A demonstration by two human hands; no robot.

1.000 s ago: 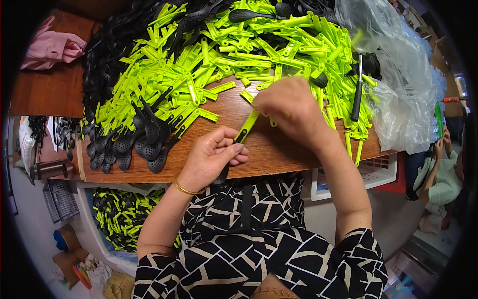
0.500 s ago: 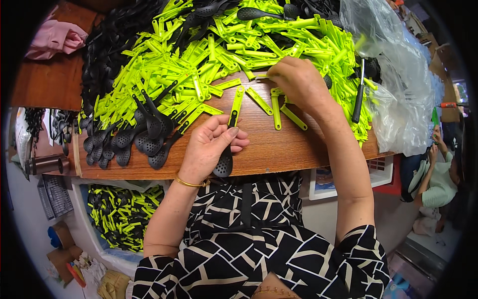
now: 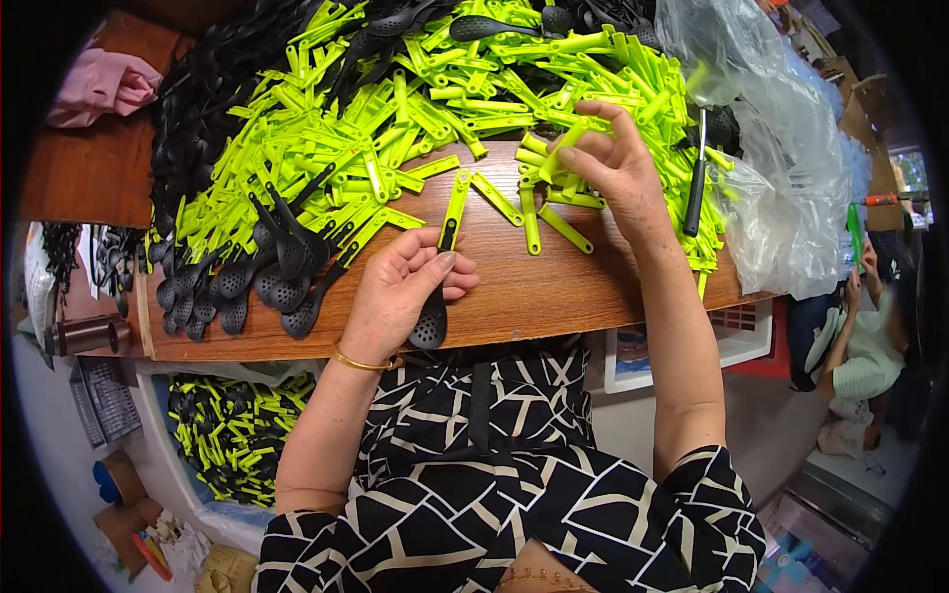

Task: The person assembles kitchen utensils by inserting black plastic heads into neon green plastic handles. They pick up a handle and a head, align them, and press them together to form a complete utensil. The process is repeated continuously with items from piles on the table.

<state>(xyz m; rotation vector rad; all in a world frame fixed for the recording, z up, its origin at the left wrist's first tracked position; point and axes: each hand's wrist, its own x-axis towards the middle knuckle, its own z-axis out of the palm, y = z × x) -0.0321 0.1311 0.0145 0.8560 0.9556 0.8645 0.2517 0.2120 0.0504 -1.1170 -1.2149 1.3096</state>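
Observation:
My left hand (image 3: 395,292) is closed round a small black perforated spoon (image 3: 429,326) with a lime-green handle sleeve on its stem. The green end points away from me and the bowl hangs down by the table's near edge. To the right, my right hand (image 3: 628,183) pinches a loose lime-green handle (image 3: 566,148) between thumb and fingers, a little above the table. Below and left of it, several loose green handles (image 3: 532,219) lie on the wood. Beyond both hands rises a large heap of green handles (image 3: 326,128).
Several black perforated spoons (image 3: 297,252) with green handles lie at the left, beside a mound of black spoons (image 3: 188,109). A black-handled hammer (image 3: 697,188) lies at the right near clear plastic sheeting (image 3: 781,148). A bin of spoons (image 3: 232,435) stands below left. Another person (image 3: 870,366) sits at far right.
My right hand has moved slightly right from the heap's near edge, and a green handle now shows raised between its fingers. My left hand keeps its hold on the spoon.

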